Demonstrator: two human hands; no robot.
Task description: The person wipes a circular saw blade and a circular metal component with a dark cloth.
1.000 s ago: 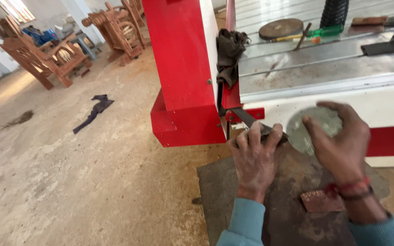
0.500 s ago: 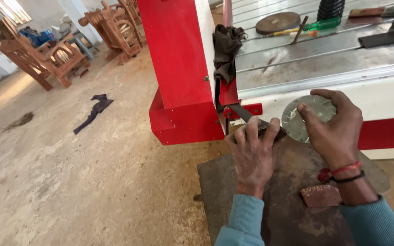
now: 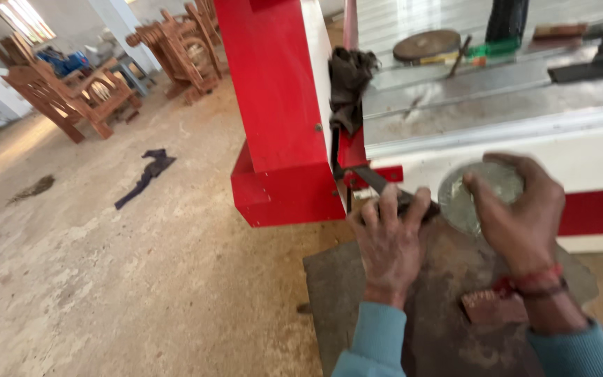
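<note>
Round grey metal disc (image 3: 470,197), dull and scuffed, held tilted on edge just beside the red machine frame (image 3: 280,119), dark flat metal bar (image 3: 378,185) gripped between disc and frame

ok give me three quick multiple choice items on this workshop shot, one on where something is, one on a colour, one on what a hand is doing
1. Where does the dark rag hang?
A. on the edge of the red machine frame
B. on a wooden chair
C. over the person's shoulder

2. What colour are the person's sleeves?
A. red
B. teal blue
C. white

3. What is the right hand doing?
A. hanging free at the side
B. resting flat on the floor
C. gripping a round grey disc

Answers:
1. A, the rag is draped at the corner where the red frame meets the machine table.
2. B, both cuffs at the bottom of the view are teal blue.
3. C, its fingers curl around the rim of the disc, while the left hand presses on a dark metal bar beside it.
</note>
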